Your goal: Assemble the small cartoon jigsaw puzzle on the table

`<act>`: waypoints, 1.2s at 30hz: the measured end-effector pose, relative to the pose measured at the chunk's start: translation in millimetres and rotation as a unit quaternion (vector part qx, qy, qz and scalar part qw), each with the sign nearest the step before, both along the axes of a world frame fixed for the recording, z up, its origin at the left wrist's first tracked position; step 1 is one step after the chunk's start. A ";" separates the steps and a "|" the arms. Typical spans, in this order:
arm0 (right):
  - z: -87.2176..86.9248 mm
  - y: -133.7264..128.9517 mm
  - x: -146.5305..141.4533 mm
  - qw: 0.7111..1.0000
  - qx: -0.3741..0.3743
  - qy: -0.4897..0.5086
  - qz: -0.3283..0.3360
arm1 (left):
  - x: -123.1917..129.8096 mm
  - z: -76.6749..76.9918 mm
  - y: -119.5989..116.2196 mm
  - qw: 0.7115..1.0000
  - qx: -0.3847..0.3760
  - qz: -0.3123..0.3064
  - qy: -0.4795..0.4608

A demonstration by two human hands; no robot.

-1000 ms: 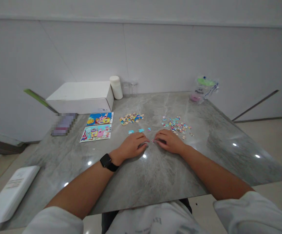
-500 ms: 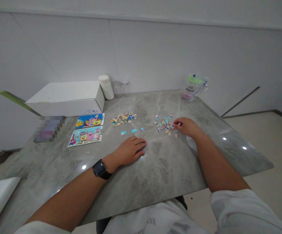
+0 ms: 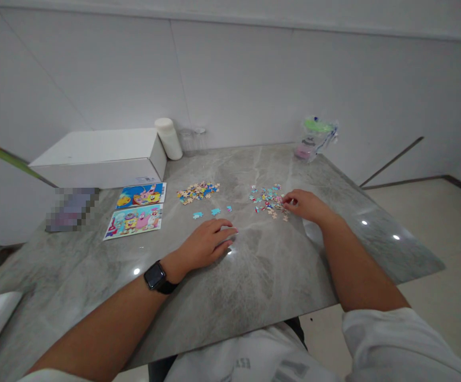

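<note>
My right hand (image 3: 301,204) is at the right edge of a loose pile of pale, multicoloured jigsaw pieces (image 3: 268,197). Its fingers are curled, thumb and fingertips close together among the pieces; what they pinch, if anything, is too small to make out. My left hand (image 3: 210,241) rests on the table with its fingers apart and nothing in it. Just beyond it lie a few light-blue jigsaw pieces (image 3: 215,211) in a row. Farther back is a second pile of yellow and blue jigsaw pieces (image 3: 198,192).
Two cartoon picture cards (image 3: 137,220) lie left of the piles on the grey marbled table (image 3: 254,286). Behind them stand a white box (image 3: 103,154), a white bottle (image 3: 169,139) and clear glasses (image 3: 199,140). A clear plastic bag (image 3: 313,139) sits at the back right.
The whole view has shifted slightly, so things on the table appear a little farther left. My right hand stays at the pile, and my left hand keeps its place on the table.
</note>
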State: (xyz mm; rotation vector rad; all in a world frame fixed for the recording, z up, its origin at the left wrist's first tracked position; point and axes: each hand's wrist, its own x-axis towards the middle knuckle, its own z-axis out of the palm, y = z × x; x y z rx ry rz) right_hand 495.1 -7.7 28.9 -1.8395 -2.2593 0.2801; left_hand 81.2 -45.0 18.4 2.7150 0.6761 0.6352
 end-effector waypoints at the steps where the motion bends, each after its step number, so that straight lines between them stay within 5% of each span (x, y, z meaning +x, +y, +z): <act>1: -1.6 1.2 -3.6 1.000 0.005 0.001 -0.005 | -0.2 -0.1 0.3 1.000 0.002 0.008 -0.009; 17: -9.6 4.3 -15.6 1.000 0.021 -0.006 -0.013 | -7.1 5.6 4.8 0.996 0.001 0.073 -0.048; 23: -0.9 0.6 -18.7 0.997 0.047 0.048 -0.022 | -10.2 4.2 10.7 0.992 -0.023 0.103 -0.067; 29: -5.5 3.5 -19.1 0.977 0.070 0.178 -0.100 | -12.8 1.9 12.4 0.991 -0.027 0.110 -0.075; 36: -10.2 7.0 -18.8 0.960 0.048 0.258 -0.097 | -13.9 -0.5 14.6 0.991 -0.024 0.108 -0.074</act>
